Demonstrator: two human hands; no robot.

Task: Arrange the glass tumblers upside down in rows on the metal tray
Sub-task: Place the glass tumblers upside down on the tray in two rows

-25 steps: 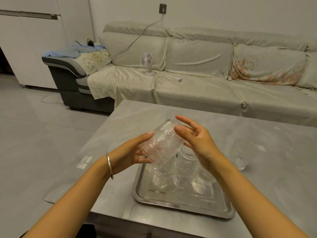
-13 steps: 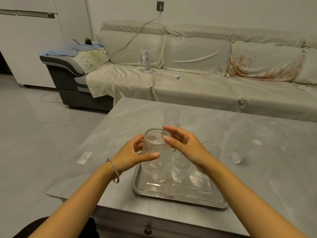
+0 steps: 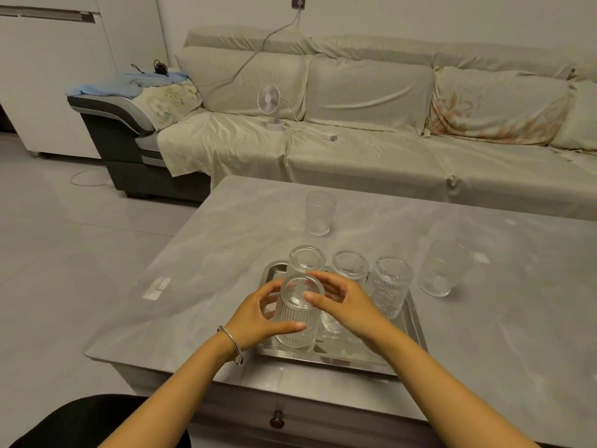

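A ribbed tumbler (image 3: 298,313) stands mouth-down at the near left corner of the tray (image 3: 415,321), its thick base up, which suits draining and starts a second row in front of the first. The left hand (image 3: 258,313) is wrapped round its left side, thumb across the front wall low down and fingers curled behind, so it is clamped on the glass; whether the rim already rests on the tray floor I cannot tell, though it looks seated or nearly so. The right hand (image 3: 340,302) comes in from the other side with fingers loosely spread, fingertips touching the upper edge as a steadying guide, not a full grasp. Just beyond the hands three more inverted glasses (image 3: 350,265) form the far row, close together. Two upright glasses wait off the tray on the counter (image 3: 484,334): one (image 3: 320,212) well beyond the hands, another (image 3: 441,270) to the right of the right hand. Both forearms reach forward, wrists level, converging on the glass.
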